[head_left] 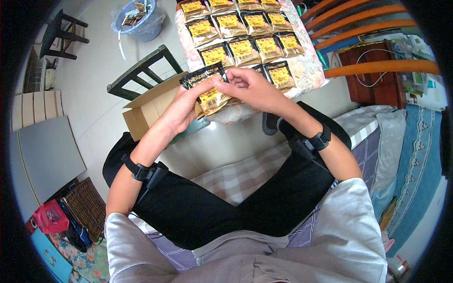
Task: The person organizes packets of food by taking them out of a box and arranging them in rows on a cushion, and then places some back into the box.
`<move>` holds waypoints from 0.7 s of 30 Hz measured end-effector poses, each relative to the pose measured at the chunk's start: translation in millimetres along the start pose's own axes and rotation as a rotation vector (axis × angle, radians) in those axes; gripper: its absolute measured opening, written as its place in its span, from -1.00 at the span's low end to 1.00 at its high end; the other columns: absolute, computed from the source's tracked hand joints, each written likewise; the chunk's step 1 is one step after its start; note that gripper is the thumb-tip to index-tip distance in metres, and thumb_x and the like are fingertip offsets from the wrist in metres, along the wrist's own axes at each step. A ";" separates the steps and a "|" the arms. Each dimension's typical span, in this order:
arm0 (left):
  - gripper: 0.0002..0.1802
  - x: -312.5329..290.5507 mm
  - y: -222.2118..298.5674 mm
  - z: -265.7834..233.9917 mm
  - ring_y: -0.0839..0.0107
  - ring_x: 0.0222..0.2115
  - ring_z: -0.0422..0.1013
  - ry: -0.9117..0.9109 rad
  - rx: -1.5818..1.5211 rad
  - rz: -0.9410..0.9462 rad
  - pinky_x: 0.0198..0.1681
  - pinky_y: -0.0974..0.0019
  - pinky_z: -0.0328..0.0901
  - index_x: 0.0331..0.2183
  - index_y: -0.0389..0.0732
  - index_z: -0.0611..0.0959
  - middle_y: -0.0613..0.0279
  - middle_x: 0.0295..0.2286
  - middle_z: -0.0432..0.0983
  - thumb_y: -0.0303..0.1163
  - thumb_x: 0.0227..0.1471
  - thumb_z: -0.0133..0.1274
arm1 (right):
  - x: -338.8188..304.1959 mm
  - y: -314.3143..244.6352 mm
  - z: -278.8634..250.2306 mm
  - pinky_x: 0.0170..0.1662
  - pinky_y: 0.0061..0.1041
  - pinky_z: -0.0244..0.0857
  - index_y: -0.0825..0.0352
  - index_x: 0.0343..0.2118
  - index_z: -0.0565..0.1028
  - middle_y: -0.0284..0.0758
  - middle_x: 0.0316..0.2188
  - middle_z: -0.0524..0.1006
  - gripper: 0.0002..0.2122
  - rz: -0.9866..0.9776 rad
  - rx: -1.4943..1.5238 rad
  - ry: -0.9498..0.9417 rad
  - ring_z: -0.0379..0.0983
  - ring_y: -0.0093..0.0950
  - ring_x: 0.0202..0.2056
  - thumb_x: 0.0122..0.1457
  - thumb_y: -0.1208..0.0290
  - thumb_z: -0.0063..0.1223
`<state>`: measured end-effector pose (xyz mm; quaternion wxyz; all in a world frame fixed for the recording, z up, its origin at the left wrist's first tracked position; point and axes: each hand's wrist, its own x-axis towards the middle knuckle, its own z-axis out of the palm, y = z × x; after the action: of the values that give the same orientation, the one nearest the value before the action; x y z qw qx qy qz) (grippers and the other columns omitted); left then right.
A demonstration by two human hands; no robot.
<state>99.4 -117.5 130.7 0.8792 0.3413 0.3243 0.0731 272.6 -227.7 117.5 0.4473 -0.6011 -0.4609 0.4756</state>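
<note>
Pinching one black-and-gold sachet (211, 92) between them, the left hand (181, 111) and right hand (250, 87) hold it above the tabletop's (309, 70) near edge. A loosened grip could drop it, scattering the neat rows of sachets (243, 33).

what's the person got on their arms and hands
Both hands are bare, without gloves. The left hand and right hand each have a black strap band at the wrist carrying a small black boxy device. The forearms are uncovered; light grey short sleeves end above the elbows.
</note>
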 end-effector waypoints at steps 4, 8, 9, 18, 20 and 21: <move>-0.50 3.9 5.0 8.6 0.40 -0.12 0.53 -0.007 -0.046 0.034 -0.03 0.28 0.48 0.08 -0.28 0.45 0.15 -0.05 0.53 -0.26 0.19 0.15 | 2.8 -10.6 -6.9 -0.46 -0.74 0.09 0.31 -0.31 0.46 -0.63 -0.53 0.35 -0.82 0.095 -0.017 -0.062 0.20 -0.84 -0.50 0.25 0.33 0.20; -0.51 8.9 5.2 13.8 0.37 -0.12 0.53 -0.012 -0.085 0.062 -0.04 0.25 0.49 0.08 -0.29 0.44 0.12 -0.05 0.52 -0.26 0.21 0.12 | 6.8 -3.2 -4.9 -0.58 -0.69 -0.09 0.27 -0.44 0.36 -0.66 -0.66 0.22 -0.68 0.012 0.171 0.070 0.05 -0.83 -0.60 0.16 0.23 0.31; -0.51 10.8 4.8 14.7 0.36 -0.12 0.53 -0.022 -0.093 0.076 -0.03 0.24 0.49 0.09 -0.30 0.44 0.11 -0.05 0.52 -0.27 0.21 0.12 | 6.6 -2.0 -6.5 -0.58 -0.69 -0.09 0.27 -0.44 0.36 -0.66 -0.66 0.22 -0.68 0.012 0.168 0.073 0.05 -0.83 -0.60 0.16 0.23 0.31; -0.52 12.9 3.3 17.6 0.39 -0.15 0.54 -0.042 -0.105 0.047 -0.04 0.28 0.48 0.06 -0.30 0.48 0.14 -0.09 0.54 -0.31 0.17 0.17 | -7.5 -13.3 -68.3 -0.32 -0.65 0.30 0.39 -0.17 0.52 -0.42 -0.36 0.59 -0.72 0.048 -0.003 0.167 0.43 -0.73 -0.34 0.26 0.24 0.16; -0.58 9.8 5.5 7.7 0.45 -0.22 0.54 0.008 -0.024 0.083 -0.09 0.31 0.48 0.03 -0.25 0.52 0.20 -0.14 0.56 -0.36 0.15 0.18 | -17.3 -26.4 -87.6 -0.29 -0.62 0.35 0.38 -0.18 0.52 -0.42 -0.33 0.60 -0.71 0.052 -0.014 0.268 0.46 -0.71 -0.32 0.30 0.20 0.10; -0.60 8.7 6.4 15.0 0.44 -0.23 0.55 0.037 -0.016 0.111 -0.09 0.33 0.48 0.02 -0.25 0.53 0.21 -0.18 0.58 -0.38 0.15 0.16 | -21.3 -15.2 -106.4 -0.31 -0.63 0.35 0.38 -0.20 0.52 -0.42 -0.34 0.60 -0.73 0.014 -0.088 0.388 0.47 -0.71 -0.34 0.32 0.22 0.07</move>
<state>116.0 -117.9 138.6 0.8703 0.3503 0.3207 0.1307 372.7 -256.5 151.4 0.4978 -0.7036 -0.3820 0.3334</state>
